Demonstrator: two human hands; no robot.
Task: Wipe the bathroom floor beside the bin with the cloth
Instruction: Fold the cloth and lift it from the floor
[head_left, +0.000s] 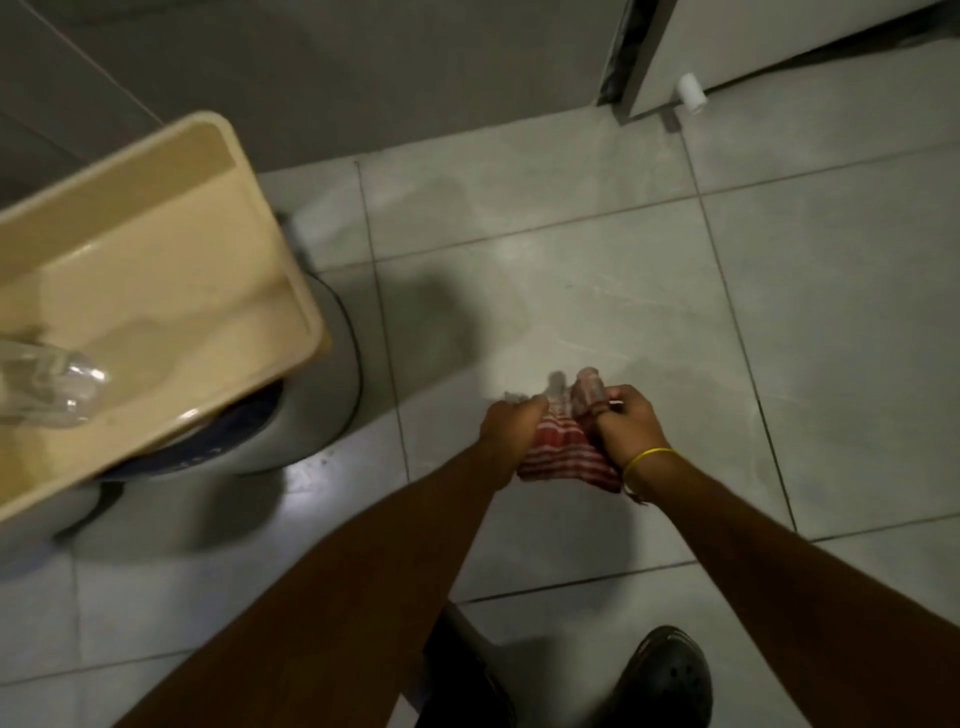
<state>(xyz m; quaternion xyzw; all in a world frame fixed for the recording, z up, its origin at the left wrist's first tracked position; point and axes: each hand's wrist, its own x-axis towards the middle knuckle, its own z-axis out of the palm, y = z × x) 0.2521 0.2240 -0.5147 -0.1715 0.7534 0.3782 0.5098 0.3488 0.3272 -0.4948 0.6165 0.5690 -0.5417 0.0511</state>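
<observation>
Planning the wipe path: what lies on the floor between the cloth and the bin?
Only bare tile, partly shadowed, between cloth and bin, as the head view shows.

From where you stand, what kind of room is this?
Probably a bathroom or utility room: pale tiled floor with grout lines, a round white bin under a beige plastic tub, and a door stopper by the door. Both hands grip a striped cloth.

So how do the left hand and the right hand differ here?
The right hand wears a yellow band at the wrist; the left hand has a bare wrist. The left hand grips the cloth in a closed fist, while the right pinches a bunched part with its fingers. Both hold the same red-striped cloth.
</observation>
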